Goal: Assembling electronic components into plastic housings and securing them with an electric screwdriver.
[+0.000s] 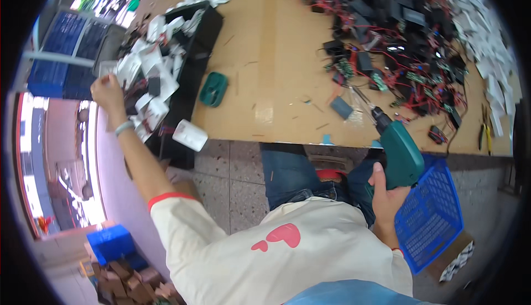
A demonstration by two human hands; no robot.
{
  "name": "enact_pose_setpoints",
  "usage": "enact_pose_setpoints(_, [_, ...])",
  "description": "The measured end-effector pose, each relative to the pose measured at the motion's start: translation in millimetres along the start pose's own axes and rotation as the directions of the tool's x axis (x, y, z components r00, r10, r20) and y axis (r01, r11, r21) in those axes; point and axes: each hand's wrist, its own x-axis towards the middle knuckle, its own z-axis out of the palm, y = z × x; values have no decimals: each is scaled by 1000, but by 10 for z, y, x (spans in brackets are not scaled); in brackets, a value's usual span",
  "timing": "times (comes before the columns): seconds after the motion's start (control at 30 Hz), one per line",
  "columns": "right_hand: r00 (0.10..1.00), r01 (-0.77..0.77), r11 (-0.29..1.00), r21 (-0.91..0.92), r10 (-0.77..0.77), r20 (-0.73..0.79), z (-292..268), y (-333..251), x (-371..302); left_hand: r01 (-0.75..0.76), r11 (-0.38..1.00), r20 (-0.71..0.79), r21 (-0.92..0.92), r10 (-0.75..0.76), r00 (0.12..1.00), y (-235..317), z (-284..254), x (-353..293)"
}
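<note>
My right hand (387,194) grips the handle of a green cordless screwdriver (399,149), its dark tip pointing at the front edge of the brown table (276,56). My left hand (108,92) reaches far out to the left over a black bin (196,45) full of white and black plastic parts; its fingers are closed at the pile's left edge, and I cannot tell what they pinch. A white part (189,134) lies just outside the bin near that arm. A small grey block (342,107) rests on the table ahead of the screwdriver tip.
A heap of black modules with red wires and green circuit boards (398,39) covers the table's right. A green oval tray (213,89) sits mid-table. Yellow-handled pliers (487,131) lie far right. A blue basket (431,211) stands on the floor at my right, blue crates (69,56) at the left.
</note>
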Motion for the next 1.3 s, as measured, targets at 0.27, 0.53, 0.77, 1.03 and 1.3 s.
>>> enact_pose_setpoints(0.27, [998,3,1000,-12,-3,-59,-160,0,82,-104,936,-114,337,151,982,1405,-391,-175])
enact_pose_setpoints(0.53, [961,67,998,0,-65,-268,-285,-167,199,115,603,429,-789,408,806,4330,717,-166])
enact_pose_setpoints(0.77, [902,166,986,-35,-166,-398,-463,-110,242,867,188,832,-462,432,349,5514,2261,-59])
enact_pose_setpoints(1.03, [878,171,985,-16,-159,-452,-374,-101,545,554,489,722,-674,595,353,4951,1865,-358])
enact_pose_setpoints(1.3, [939,178,984,26,-162,-303,-271,-57,467,318,555,621,-769,528,580,4164,812,-1021])
